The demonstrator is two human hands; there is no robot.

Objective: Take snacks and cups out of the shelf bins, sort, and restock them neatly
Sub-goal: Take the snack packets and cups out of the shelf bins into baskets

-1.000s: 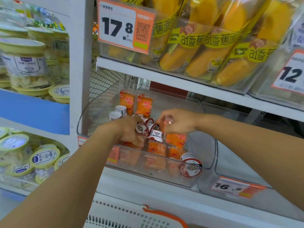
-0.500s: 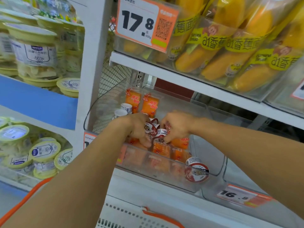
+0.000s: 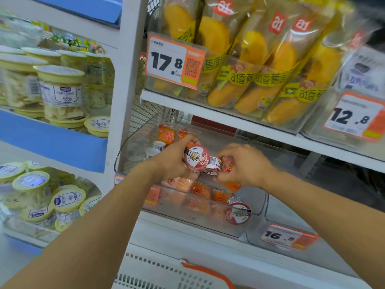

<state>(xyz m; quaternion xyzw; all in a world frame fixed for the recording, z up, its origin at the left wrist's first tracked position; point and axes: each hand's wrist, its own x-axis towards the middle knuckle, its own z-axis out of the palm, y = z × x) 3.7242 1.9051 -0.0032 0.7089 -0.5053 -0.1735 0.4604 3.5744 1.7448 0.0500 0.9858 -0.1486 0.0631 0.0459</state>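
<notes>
shelf unit (image 3: 208, 116): white, two tiers in view; top tier carries yellow banana-bread packs (image 3: 277, 65), not being handled
clear bin (image 3: 210, 221): lower tier, left slot; the work is going on here
bin contents: orange snack packs (image 3: 200, 189) lying loose along the front, two more packs (image 3: 166, 135) upright at the back, two small white cups (image 3: 155, 150) at back left, one red-lidded cup (image 3: 238, 213) on its side against the front right wall
basket (image 3: 166, 274): white with orange handle, below the shelf; contents not visible
left hand (image 3: 173, 163): fingers curled round a red-lidded cup (image 3: 196, 157), lifted above the packs, lid toward camera
right hand (image 3: 243, 165): fingers pinching an orange pack (image 3: 227, 165), with another cup (image 3: 212, 165) between the hands; exact hold on that cup unclear
progress: early, my read. Removal under way, bin is mixed, nothing visibly sorted or restocked
left to do: clear remaining packs and cups, separate them, restock in rows
</notes>
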